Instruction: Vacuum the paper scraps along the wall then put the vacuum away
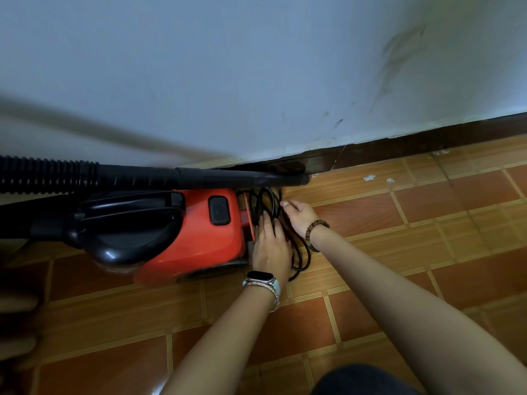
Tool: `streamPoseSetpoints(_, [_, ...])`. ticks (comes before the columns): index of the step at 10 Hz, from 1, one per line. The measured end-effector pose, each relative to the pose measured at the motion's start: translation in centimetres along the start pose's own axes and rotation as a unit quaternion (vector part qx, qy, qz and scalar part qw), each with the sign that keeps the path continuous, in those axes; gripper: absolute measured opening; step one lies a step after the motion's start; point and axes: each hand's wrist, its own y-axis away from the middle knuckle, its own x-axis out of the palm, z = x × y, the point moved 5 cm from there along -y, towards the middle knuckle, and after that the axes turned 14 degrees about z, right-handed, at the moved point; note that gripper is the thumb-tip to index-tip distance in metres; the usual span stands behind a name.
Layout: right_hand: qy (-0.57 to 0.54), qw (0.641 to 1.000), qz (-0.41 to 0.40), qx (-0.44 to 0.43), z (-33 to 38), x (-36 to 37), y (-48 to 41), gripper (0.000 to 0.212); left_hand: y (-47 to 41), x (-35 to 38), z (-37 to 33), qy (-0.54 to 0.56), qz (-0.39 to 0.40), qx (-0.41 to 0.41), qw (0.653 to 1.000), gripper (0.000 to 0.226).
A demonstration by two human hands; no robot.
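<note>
left hand (271,248) flat on cord (261,208) | right hand (300,215) at cord (grip unclear) | vacuum (196,238) by wall (256,67)

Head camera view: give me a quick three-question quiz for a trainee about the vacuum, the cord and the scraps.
1. True or false: paper scraps lie on the floor tiles near the baseboard.
2. What do the left hand and right hand both touch behind the red vacuum? A) the hose B) the power cord C) the wall
3. Fill in: the smartwatch sits on the ___ wrist.

Key: 1 true; 2 B; 3 left.
</note>
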Motion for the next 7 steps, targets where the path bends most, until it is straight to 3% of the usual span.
streamPoseSetpoints(2, [0.002, 1.000, -0.018, 0.007, -0.2, -0.9, 0.2, 0.046, 0.1, -0.5, -0.8, 0.030, 0.014, 0.012, 0.999, 0.057])
streamPoseSetpoints(4, [-0.023, 0.998, -0.054, -0.023, 1.2, -1.4, 0.9, 0.038, 0.1, -2.7, -1.7, 0.067, 0.021, 0.036, 0.997, 0.048])
streamPoseSetpoints(7, [-0.071, 0.986, -0.119, -0.097, 10.6, -2.1, 14.2, 0.022, 9.2, -18.9, -1.4, 0.120, -0.049, -0.009, 0.992, 0.034])
